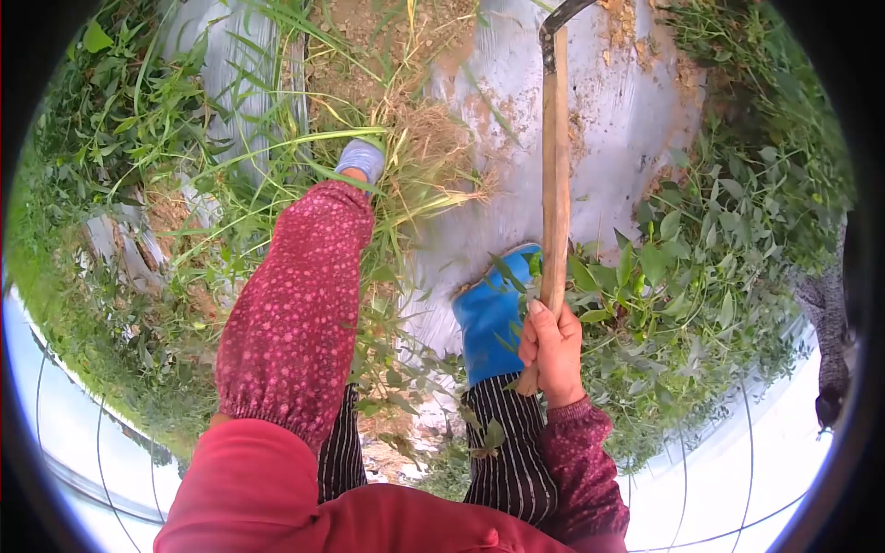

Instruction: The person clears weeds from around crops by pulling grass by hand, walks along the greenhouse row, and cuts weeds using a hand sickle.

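My left hand (pixel 362 160), in a pale grey-blue glove, reaches forward among long green grass (pixel 392 180) with tangled dry roots. Its fingers are hidden, so whether it grips the grass cannot be made out. Closed around the lower end of a wooden handle (pixel 555 175) is my bare right hand (pixel 553 348). The handle runs up to a dark metal head (pixel 558 23), cut off by the top edge of the view.
Green leafy plants (pixel 678 267) grow on the right, more (pixel 111 120) on the left. Pale plastic sheeting (pixel 498 157) with soil on it covers the ground between. A blue boot (pixel 489 327) stands below the handle. A grey sleeve-like shape (pixel 820 313) shows at the far right.
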A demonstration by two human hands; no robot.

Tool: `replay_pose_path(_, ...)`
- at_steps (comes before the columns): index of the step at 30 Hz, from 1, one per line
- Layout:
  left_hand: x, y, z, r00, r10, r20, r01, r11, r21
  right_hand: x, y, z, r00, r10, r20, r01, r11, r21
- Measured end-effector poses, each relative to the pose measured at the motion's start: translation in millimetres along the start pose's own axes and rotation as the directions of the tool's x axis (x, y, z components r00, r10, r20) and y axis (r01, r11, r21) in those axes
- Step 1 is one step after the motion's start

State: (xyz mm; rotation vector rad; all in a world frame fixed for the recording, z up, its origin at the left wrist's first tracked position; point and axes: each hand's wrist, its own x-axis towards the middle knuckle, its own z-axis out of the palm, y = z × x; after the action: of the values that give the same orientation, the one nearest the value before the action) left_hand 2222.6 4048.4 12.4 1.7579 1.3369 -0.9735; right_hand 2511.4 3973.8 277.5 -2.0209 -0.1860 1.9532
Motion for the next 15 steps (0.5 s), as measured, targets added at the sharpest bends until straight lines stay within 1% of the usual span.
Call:
replay_pose_path(2,0,2,3,0.998,-0.036,-0.048,0.034,0.999,-0.029,1,1,-1,1.000,-0.008,-0.023,0.008,1.000,-0.011)
replay_pose_path(3,4,-1,20,0.996,-0.057,-0.063,0.054,0.997,-0.047,1,3,-1,0.999,-0.003,-0.032,0.003,1.000,-0.019)
replay_pose_path(5,28,-11,65,0.989,0.030,-0.145,-0.024,0.999,0.043,3,3,-3,0.999,0.007,-0.037,-0.008,0.999,-0.035)
replay_pose_path(7,-59,15,-21,0.994,0.064,-0.085,-0.082,0.972,-0.221,12,1,-4,1.000,-0.003,-0.023,0.001,0.998,-0.069)
replay_pose_path(9,-109,47,4,0.950,0.158,-0.269,-0.131,0.985,0.117,5,0,0,1.000,0.004,0.029,-0.001,0.995,-0.097)
replay_pose_path(10,-124,54,-7,0.934,0.141,-0.329,-0.121,0.989,0.081,-6,-8,11,0.999,-0.035,-0.020,0.029,0.969,-0.245)
replay_pose_path(11,-117,54,-26,0.894,0.114,-0.433,-0.102,0.993,0.052,-6,-10,13,0.999,-0.009,-0.031,0.004,0.988,-0.155)
replay_pose_path(12,-91,52,-21,0.778,-0.146,-0.611,-0.044,0.957,-0.285,-8,-16,17,0.999,-0.041,-0.028,0.037,0.993,-0.112)
replay_pose_path(13,-89,51,-55,0.843,-0.074,-0.532,-0.038,0.980,-0.196,-14,-22,17,0.998,-0.039,-0.042,0.036,0.997,-0.065)
replay_pose_path(14,-101,51,-92,0.912,0.001,-0.411,-0.049,0.993,-0.105,-21,-29,15,0.995,-0.088,-0.039,0.086,0.995,-0.053)
replay_pose_path(15,-108,53,-110,0.963,0.063,-0.264,-0.070,0.997,-0.017,-32,-32,15,0.990,-0.127,-0.060,0.125,0.992,-0.026)
